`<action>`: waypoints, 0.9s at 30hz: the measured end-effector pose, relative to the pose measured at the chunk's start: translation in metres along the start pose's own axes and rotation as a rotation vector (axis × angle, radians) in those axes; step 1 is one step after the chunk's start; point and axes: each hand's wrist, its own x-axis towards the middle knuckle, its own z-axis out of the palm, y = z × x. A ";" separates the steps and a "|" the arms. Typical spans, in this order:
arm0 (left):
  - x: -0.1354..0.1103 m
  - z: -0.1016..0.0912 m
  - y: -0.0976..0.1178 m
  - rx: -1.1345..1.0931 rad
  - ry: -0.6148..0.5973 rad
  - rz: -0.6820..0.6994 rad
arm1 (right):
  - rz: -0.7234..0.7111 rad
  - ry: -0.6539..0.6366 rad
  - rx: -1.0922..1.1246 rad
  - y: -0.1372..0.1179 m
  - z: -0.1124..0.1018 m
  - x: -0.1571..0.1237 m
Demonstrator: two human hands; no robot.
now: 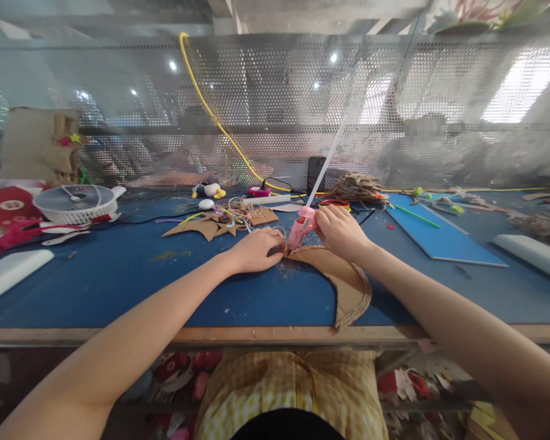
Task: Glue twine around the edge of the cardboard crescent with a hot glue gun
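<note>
Right fingers [323, 221] grip pink glue gun [299, 231]; left fingers [276, 234] curl by cardboard crescent [348, 287] tip, hold unclear from here.

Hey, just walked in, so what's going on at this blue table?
A person's right grip holds a pink glue gun, a long pale glue stick jutting from its top. The gun points down by the narrow tip of a curved cardboard piece lying on the table. The left grip is beside that tip; what it holds is hard to tell.
</note>
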 end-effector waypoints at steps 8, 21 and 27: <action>0.000 -0.001 0.000 0.003 0.003 0.005 | -0.016 0.036 -0.034 0.001 0.002 -0.001; -0.001 -0.002 0.002 0.036 -0.015 -0.020 | -0.042 0.052 -0.073 0.002 -0.006 0.001; -0.001 -0.003 0.002 0.050 -0.017 -0.016 | -0.054 0.052 -0.064 0.004 -0.007 0.000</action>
